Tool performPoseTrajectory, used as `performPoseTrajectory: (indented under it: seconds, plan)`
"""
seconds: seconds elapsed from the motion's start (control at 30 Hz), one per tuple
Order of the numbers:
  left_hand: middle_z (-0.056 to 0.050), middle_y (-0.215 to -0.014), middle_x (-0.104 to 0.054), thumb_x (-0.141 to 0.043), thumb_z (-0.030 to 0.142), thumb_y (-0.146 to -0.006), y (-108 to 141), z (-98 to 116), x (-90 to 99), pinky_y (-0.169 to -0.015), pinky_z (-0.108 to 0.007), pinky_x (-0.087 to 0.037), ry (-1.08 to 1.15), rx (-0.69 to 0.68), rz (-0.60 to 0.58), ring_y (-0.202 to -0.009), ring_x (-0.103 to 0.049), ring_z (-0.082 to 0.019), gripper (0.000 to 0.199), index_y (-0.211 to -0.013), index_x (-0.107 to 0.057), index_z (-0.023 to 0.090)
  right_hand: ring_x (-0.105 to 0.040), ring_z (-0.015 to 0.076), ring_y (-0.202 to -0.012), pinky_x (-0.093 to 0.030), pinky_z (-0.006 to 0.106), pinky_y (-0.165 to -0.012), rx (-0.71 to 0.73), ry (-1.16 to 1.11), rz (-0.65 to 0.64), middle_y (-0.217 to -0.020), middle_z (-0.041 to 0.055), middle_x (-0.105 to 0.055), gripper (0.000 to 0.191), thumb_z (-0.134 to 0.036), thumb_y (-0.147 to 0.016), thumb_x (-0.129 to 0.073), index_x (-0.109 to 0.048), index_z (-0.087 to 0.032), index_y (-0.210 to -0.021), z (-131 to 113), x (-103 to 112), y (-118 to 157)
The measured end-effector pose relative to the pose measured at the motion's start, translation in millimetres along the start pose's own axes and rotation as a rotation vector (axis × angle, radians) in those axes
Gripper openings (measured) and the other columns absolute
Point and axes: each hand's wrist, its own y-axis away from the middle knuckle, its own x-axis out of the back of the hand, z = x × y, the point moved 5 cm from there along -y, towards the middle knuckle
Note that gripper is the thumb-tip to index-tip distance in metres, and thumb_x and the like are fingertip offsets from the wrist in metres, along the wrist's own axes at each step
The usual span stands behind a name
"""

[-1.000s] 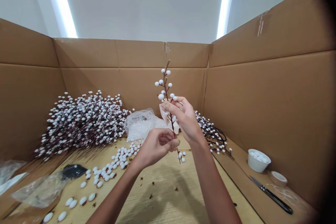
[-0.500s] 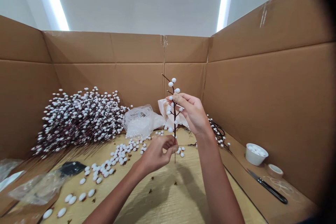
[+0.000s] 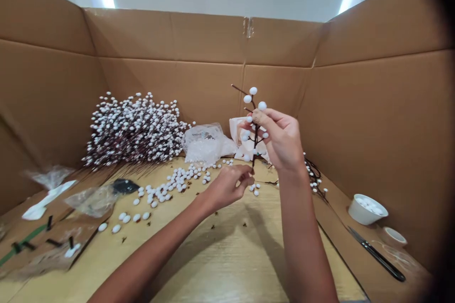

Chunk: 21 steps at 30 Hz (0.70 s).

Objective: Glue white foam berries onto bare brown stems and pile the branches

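Note:
A dark brown branch (image 3: 255,139) with white berries stands upright between my hands, over the wooden board. My left hand (image 3: 231,185) pinches its lower stem. Higher up, my right hand (image 3: 284,139) grips the branch near a white berry, thumb and fingers pressed together. Two bare twig ends stick out to the left near the top. Loose white berries (image 3: 177,177) lie scattered on the board (image 3: 213,255) behind and left of my left hand. A few more berries (image 3: 254,189) rest just below the branch.
Cardboard walls (image 3: 206,85) surround the board. At the back left lies a big bundle of berry branches (image 3: 135,132), beside a clear plastic bag (image 3: 204,144). On the right are a white bowl (image 3: 368,209) of berries, a tape roll (image 3: 394,236) and black-handled scissors (image 3: 386,262).
The camera view has shifted down and left, showing more of the left side. Both hands still hold the branch, and its top now leans slightly left.

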Motion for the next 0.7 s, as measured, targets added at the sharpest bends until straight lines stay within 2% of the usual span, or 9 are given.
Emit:
performPoseTrajectory:
  seconds: [0.1, 0.17, 0.23, 0.3, 0.37, 0.47, 0.6, 0.7]
  plan:
    - [-0.01, -0.1, -0.068, -0.056, 0.028, -0.083, 18, -14, 22.7, -0.077, -0.03, -0.045, 0.01, 0.049, -0.047, -0.088, -0.063, -0.021, 0.034, -0.115, -0.058, 0.017, -0.062, 0.0105, -0.061, -0.055, 0.027, -0.064, 0.074, 0.039, -0.024, -0.07, -0.0009, -0.065, 0.012, -0.03, -0.072, -0.072, -0.068, -0.019, -0.072, -3, -5, 3]
    - [-0.009, -0.092, -0.07, -0.053, 0.033, -0.085, 39, -38, 49.7, -0.073, -0.027, -0.047, 0.027, 0.19, -0.016, -0.081, -0.064, -0.018, 0.032, -0.111, -0.06, 0.017, -0.06, 0.0096, -0.059, -0.054, 0.026, -0.061, 0.105, 0.044, -0.047, -0.069, -0.0014, -0.063, 0.01, -0.028, -0.073, -0.071, -0.068, -0.019, -0.072, -4, -8, 5]
    - [-0.008, -0.089, -0.07, -0.048, 0.035, -0.087, 64, -67, 79.0, -0.069, -0.026, -0.046, -0.113, 0.351, 0.072, -0.078, -0.064, -0.017, 0.031, -0.106, -0.062, 0.015, -0.059, 0.009, -0.057, -0.052, 0.025, -0.057, 0.133, 0.051, -0.067, -0.067, -0.0019, -0.062, 0.01, -0.029, -0.074, -0.071, -0.067, -0.019, -0.072, -3, -11, 6]
    - [-0.007, -0.082, -0.071, -0.049, 0.035, -0.085, 88, -96, 94.2, -0.066, -0.026, -0.046, -0.229, 0.463, 0.068, -0.071, -0.063, -0.017, 0.029, -0.097, -0.065, 0.014, -0.058, 0.0086, -0.056, -0.051, 0.024, -0.055, 0.154, 0.062, -0.087, -0.066, -0.0022, -0.061, 0.012, -0.031, -0.074, -0.071, -0.066, -0.02, -0.072, -1, -16, 8]
    - [-0.007, -0.08, -0.071, -0.052, 0.029, -0.081, 106, -118, 92.9, -0.066, -0.027, -0.046, -0.241, 0.5, 0.016, -0.071, -0.063, -0.018, 0.023, -0.086, -0.068, 0.014, -0.057, 0.0086, -0.055, -0.051, 0.024, -0.054, 0.155, 0.063, -0.112, -0.067, -0.0022, -0.061, 0.014, -0.033, -0.074, -0.071, -0.065, -0.02, -0.072, 2, -21, 9]
    - [-0.009, -0.087, -0.072, -0.052, 0.022, -0.076, 119, -142, 77.0, -0.071, -0.028, -0.047, -0.26, 0.524, -0.004, -0.078, -0.064, -0.021, 0.021, -0.084, -0.069, 0.014, -0.057, 0.009, -0.056, -0.05, 0.024, -0.052, 0.114, 0.027, -0.146, -0.067, -0.0014, -0.062, 0.017, -0.036, -0.073, -0.071, -0.065, -0.02, -0.071, 6, -29, 13]
    - [-0.009, -0.086, -0.071, -0.054, 0.024, -0.075, 122, -158, 59.0, -0.072, -0.029, -0.046, -0.246, 0.523, 0.034, -0.077, -0.063, -0.021, 0.021, -0.085, -0.07, 0.015, -0.058, 0.0091, -0.057, -0.05, 0.023, -0.052, 0.047, -0.035, -0.178, -0.067, -0.001, -0.063, 0.018, -0.036, -0.069, -0.075, -0.068, -0.019, -0.071, 9, -37, 15]
    - [-0.007, -0.08, -0.07, -0.059, 0.026, -0.072, 120, -168, 55.5, -0.067, -0.028, -0.045, -0.181, 0.512, 0.066, -0.068, -0.06, -0.019, 0.02, -0.083, -0.071, 0.016, -0.058, 0.009, -0.057, -0.051, 0.023, -0.053, 0.014, -0.059, -0.217, -0.067, -0.001, -0.064, 0.018, -0.035, -0.068, -0.076, -0.069, -0.019, -0.072, 9, -40, 16]
